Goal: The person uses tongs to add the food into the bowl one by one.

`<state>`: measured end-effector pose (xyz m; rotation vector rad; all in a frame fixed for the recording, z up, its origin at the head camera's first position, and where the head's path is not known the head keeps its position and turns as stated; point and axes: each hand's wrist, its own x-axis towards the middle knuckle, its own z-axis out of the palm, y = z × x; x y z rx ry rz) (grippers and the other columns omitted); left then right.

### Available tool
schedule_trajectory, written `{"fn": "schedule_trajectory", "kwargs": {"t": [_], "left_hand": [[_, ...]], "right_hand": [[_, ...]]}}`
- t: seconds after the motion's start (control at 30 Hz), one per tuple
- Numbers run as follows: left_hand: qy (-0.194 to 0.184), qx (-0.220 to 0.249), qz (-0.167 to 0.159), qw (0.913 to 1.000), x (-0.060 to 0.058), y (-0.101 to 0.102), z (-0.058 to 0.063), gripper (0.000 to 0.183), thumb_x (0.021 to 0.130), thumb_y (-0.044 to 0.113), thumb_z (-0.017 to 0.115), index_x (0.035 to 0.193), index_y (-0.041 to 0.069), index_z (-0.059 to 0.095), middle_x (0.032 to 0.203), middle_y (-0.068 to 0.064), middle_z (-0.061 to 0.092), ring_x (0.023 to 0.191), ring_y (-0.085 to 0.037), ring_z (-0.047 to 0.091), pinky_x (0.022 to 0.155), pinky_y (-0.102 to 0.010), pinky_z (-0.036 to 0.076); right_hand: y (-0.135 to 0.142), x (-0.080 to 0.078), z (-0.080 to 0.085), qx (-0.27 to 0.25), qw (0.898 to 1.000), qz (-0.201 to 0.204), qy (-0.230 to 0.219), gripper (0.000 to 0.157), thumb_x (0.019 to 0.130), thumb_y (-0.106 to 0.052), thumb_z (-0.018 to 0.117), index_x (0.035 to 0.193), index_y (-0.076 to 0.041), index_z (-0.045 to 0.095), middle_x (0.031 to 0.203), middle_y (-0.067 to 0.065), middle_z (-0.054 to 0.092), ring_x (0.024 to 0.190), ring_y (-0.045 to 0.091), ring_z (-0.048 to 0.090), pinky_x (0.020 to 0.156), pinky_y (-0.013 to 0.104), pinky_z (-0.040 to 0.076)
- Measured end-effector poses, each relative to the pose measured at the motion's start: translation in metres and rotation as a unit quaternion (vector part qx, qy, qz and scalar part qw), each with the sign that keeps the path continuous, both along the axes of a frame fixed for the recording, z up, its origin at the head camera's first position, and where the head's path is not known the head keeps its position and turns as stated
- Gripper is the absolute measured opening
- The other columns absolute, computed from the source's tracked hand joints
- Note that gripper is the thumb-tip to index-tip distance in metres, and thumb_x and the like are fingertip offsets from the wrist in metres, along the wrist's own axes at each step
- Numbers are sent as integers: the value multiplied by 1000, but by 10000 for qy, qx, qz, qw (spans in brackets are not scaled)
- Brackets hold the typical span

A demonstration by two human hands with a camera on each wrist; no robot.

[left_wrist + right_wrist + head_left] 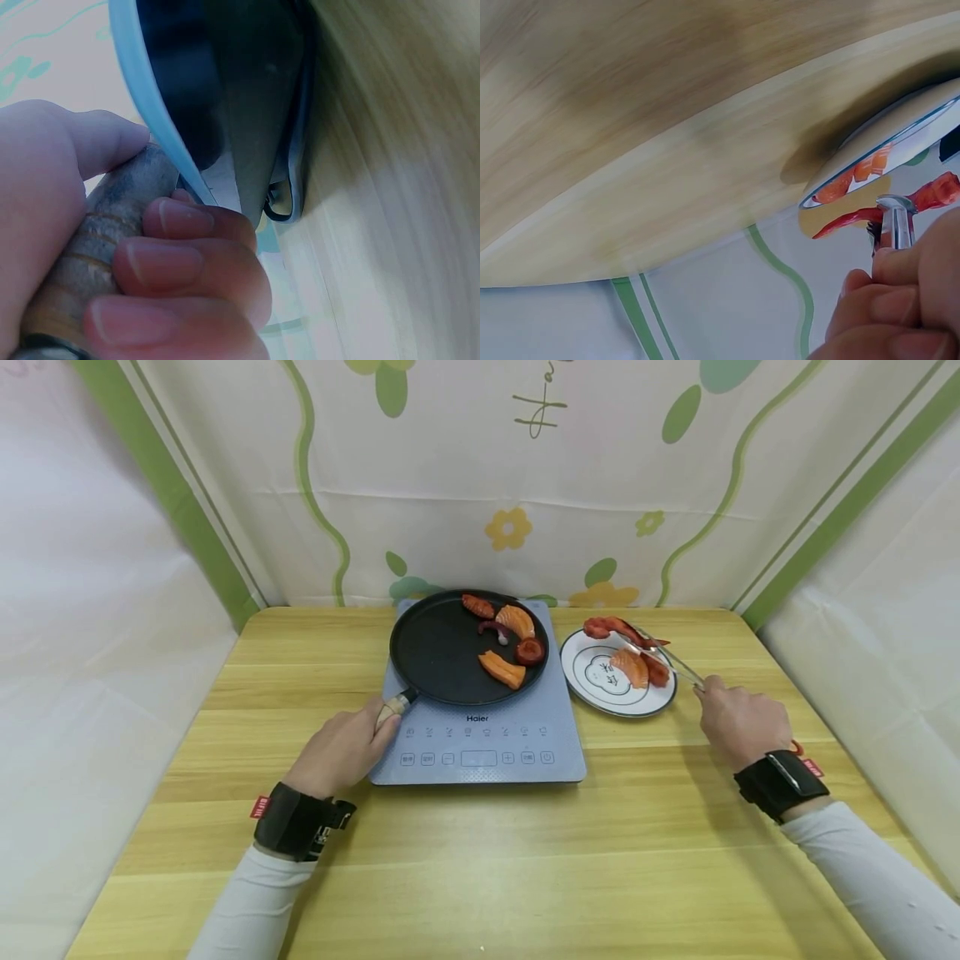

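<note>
My left hand (341, 745) grips the wooden handle (392, 708) of a flat black frying pan (442, 652); in the left wrist view the fingers (161, 270) curl round that handle. Several food pieces lie in the pan's right half, among them an orange slice (502, 670), a salmon-like piece (516, 622) and a round dark red piece (529, 652). My right hand (742, 720) holds metal tongs (682, 667), which pinch a long red piece of food (617, 627) above a white plate (588, 681). On the plate lie a salmon-like piece (630, 668) and a reddish piece (656, 670).
Beneath the pan is a grey-blue induction cooker (480, 768) with a row of printed controls. Both it and the plate stand on a wooden table (480, 868). A patterned white cloth (450, 468) hangs behind the table's far edge, with white cloth on either side.
</note>
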<state>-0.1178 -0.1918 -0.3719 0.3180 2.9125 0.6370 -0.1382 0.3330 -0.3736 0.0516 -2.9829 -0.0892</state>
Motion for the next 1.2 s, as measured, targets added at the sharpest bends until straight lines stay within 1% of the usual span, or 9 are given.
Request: {"fn": "schedule_trajectory", "kwargs": {"t": [0.17, 0.37, 0.67, 0.97, 1.2], "left_hand": [[-2, 12, 7, 10000, 0, 0, 0, 30, 102, 44, 39, 104, 16, 49, 71, -3, 52, 62, -16, 52, 55, -29, 37], [-9, 0, -3, 10000, 0, 0, 1, 30, 102, 44, 39, 104, 16, 49, 71, -3, 52, 62, -16, 52, 55, -29, 37], [9, -41, -11, 10000, 0, 0, 0, 31, 102, 44, 38, 111, 16, 48, 72, -3, 52, 66, -17, 53, 58, -30, 38], [-12, -67, 9, 10000, 0, 0, 1, 31, 102, 44, 38, 112, 16, 48, 72, -3, 52, 66, -17, 53, 59, -30, 38], [27, -62, -5, 10000, 0, 0, 2, 30, 102, 42, 39, 110, 15, 48, 71, -3, 52, 66, -17, 53, 59, -30, 38]], "right_hand": [[-2, 0, 1, -14, 10000, -4, 63, 38, 104, -32, 36, 87, -2, 52, 50, 11, 48, 39, 30, 43, 31, 43, 26], [-4, 1, 3, -22, 9999, 77, 123, 36, 104, -30, 38, 86, -2, 52, 49, 9, 47, 39, 28, 42, 30, 41, 26], [-6, 2, 5, 7, 9999, 84, 64, 35, 103, -28, 38, 85, -2, 53, 50, 7, 45, 41, 25, 40, 31, 39, 26], [-8, 3, 6, -27, 10000, 92, -9, 30, 101, -25, 41, 86, -2, 52, 52, 7, 45, 41, 24, 39, 32, 37, 26], [-10, 5, 8, -27, 9997, 171, 191, 34, 103, -28, 39, 84, -2, 51, 50, 5, 40, 40, 22, 35, 31, 35, 24]]}}
